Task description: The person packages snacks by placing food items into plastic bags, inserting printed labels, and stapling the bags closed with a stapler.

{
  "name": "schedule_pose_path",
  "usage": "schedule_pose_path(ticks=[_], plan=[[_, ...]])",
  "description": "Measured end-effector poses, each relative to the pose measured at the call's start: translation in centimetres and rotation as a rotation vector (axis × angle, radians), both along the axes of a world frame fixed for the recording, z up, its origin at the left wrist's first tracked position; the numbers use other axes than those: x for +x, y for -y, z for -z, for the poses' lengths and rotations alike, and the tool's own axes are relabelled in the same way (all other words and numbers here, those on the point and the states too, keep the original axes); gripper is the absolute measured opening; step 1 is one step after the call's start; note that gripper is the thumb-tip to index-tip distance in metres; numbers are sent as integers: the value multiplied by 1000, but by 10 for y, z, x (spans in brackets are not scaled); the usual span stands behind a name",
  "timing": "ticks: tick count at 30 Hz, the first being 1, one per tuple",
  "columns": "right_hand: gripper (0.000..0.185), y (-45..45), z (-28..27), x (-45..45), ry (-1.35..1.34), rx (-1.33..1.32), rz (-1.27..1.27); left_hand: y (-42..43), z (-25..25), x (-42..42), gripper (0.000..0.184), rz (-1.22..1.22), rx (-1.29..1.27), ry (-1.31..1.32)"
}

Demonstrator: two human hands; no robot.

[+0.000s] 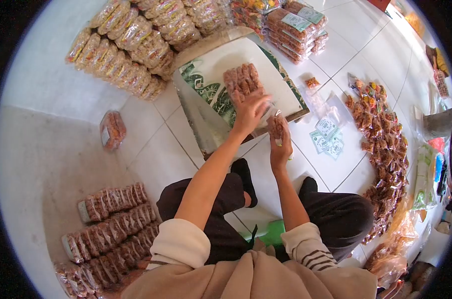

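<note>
On a low board-topped stand [271,55] lies a block of reddish-brown snack packets [243,78], in several short rows. My left hand [250,112] is at the near edge of that block, its fingers apart and slightly blurred, beside the top of a clear bag. Just right of it, my right hand [281,145] is wrapped round a clear plastic bag of brown snacks [276,124], held upright past the stand's near edge. Printed green-and-white labels [327,135] lie on the floor to the right, partly on clear plastic bags [338,110].
Stacked snack packs [131,45] stand behind left, and brown packs with labels [295,30] behind right. Loose small packets [383,149] spread along the right. A single pack [112,130] and long packed rows [111,224] sit at left.
</note>
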State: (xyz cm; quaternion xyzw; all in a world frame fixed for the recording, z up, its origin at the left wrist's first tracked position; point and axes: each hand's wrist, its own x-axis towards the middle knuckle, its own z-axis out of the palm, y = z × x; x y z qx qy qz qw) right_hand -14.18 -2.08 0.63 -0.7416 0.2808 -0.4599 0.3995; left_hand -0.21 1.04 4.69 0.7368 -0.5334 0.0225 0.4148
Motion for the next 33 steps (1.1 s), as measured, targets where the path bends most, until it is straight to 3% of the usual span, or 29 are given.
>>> schedule_pose_path(ticks=[2,10,12,20,22,23,26,28,30,33], plan=[[54,5,-1,4,-31,13,-17,-7,8,4,30,-267,-76,44],[54,13,4,21,-83,58,-215,-17,23,10,35,-143,-46,-52],[52,9,5,18,-81,61,-401,-14,25,9,34,-155,-57,-42],[51,6,-11,26,-26,100,-166,-18,21,3,36,-188,80,64],[52,8,-12,34,-163,413,-164,-19,19,3,37,-171,95,69],[52,10,-9,37,-161,413,-166,-19,19,4,39,-155,110,73],[51,14,1,41,-143,309,-215,-19,22,6,43,-155,98,92],[50,22,9,39,-212,-93,-182,-17,27,6,43,-157,32,50],[50,24,7,32,-200,-153,-240,-16,21,4,43,-157,-35,9],[52,24,11,25,-179,-202,-295,-17,7,-5,39,-207,99,157]])
